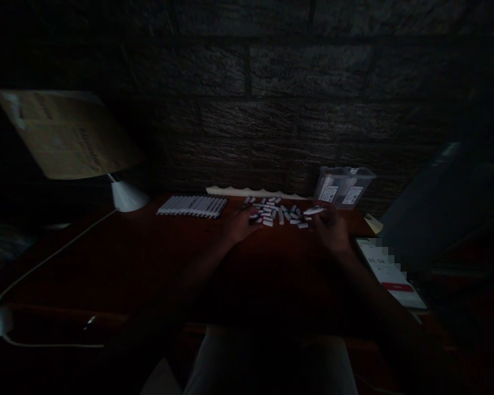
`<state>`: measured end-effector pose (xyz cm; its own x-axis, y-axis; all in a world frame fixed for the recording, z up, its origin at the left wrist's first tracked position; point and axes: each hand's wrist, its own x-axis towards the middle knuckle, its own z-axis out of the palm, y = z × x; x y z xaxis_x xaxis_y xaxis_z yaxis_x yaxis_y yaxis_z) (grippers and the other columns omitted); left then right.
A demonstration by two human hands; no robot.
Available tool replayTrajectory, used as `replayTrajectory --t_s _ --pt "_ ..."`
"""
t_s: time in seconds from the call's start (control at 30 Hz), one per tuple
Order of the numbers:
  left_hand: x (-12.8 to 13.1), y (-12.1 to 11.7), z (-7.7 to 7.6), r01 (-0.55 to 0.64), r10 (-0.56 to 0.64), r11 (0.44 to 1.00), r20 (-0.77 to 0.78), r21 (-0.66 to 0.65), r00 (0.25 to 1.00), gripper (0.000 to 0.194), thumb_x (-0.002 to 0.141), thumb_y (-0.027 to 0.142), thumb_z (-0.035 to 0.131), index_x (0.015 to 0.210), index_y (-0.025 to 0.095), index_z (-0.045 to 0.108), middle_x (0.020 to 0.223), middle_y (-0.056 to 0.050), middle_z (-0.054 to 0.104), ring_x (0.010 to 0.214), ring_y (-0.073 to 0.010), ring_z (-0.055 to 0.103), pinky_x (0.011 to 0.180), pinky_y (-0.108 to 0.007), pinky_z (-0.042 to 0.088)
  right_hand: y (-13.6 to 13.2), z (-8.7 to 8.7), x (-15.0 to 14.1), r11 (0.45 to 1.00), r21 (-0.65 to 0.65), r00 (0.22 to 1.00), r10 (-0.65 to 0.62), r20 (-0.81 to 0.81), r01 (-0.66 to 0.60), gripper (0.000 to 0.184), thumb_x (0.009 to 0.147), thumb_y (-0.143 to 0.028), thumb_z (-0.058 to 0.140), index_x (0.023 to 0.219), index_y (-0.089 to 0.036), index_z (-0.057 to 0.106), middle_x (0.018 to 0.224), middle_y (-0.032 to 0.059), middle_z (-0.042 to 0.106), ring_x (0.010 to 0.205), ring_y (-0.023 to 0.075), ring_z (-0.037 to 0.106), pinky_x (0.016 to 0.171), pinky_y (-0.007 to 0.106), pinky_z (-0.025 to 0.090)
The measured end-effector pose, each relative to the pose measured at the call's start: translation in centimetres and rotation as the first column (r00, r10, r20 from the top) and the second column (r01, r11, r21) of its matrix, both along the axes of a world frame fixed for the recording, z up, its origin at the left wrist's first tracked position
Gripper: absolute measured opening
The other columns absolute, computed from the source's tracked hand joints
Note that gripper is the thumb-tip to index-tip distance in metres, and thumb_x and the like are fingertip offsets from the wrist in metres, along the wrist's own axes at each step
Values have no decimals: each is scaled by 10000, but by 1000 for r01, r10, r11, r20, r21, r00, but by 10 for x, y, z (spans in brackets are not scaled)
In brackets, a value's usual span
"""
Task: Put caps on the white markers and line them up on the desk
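The picture is very dark. Loose white marker caps [281,215] lie scattered in a pile on the brown table. My left hand [239,224] rests at the left side of this pile, its thumb and fingers apart around a few caps. Whether it touches one is hard to make out. At the pile's right side, my right hand [333,227] is closed on a white marker [314,210], which points left over the caps. Further left, several white markers [192,206] lie side by side in a neat row.
A lamp with a paper-like shade [72,134] stands on the left, its cord running down the table. Against the brick wall are a wavy pale strip [255,192] and a clear plastic box [346,186]. A lit tablet [389,271] lies at the right edge.
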<state>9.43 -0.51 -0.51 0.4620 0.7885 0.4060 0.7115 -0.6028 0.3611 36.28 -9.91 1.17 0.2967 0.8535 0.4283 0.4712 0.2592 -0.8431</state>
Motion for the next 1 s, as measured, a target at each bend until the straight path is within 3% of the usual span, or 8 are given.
replayTrajectory --t_s 0.2,0.43,0.57,0.67,0.8,0.9,1.0 --pt "0 -1 3 36 -36 997 -5 -64 999 88 800 289 713 836 212 693 871 -28 727 811 -200 663 753 -310 515 2 -2 2 1000 14 1000 -1 -17 2 447 858 -429 583 1213 -157 594 892 105 769 673 212 717 578 312 567" --pt "5 -11 13 47 -50 995 -34 -94 998 103 884 262 613 896 200 693 944 -78 720 920 -253 664 857 -391 518 -1 0 -1 999 44 1000 -6 -9 6 459 866 -424 573 1233 -148 583 843 95 761 675 207 705 569 298 541" --pt "5 -10 18 73 -65 996 143 -55 988 161 931 228 539 1003 186 677 1048 -86 716 994 -234 666 932 -397 507 -1 0 -1 998 59 1000 -18 16 17 447 898 -463 536 1214 -152 594 811 87 755 639 196 690 585 304 532" --pt "10 -9 16 159 -118 982 325 -105 938 151 921 198 546 989 178 679 984 -64 727 905 -191 686 875 -357 536 1 -1 -2 998 53 999 -32 18 31 474 910 -538 522 1170 -154 622 797 87 754 622 198 683 567 298 515" --pt "16 -12 15 274 -172 951 492 -143 853 206 851 210 658 1051 160 658 994 -66 726 852 -162 690 803 -313 566 0 2 -5 997 52 998 -51 24 50 487 903 -606 514 915 -150 683 719 89 732 551 190 640 514 292 476" --pt "17 -18 21 331 -260 939 443 -90 858 263 821 179 678 1081 167 646 986 -56 718 851 -154 683 797 -297 568 -3 6 -6 994 65 994 -96 59 92 514 910 -621 496 730 -164 649 652 74 694 554 181 623 532 293 461" --pt "17 -28 28 415 -384 906 255 -81 887 317 805 126 658 1112 205 651 971 -25 717 867 -154 677 814 -292 553 -6 9 -5 983 106 981 -161 112 149 540 913 -632 479 650 -175 599 614 52 645 572 168 597 549 293 436"
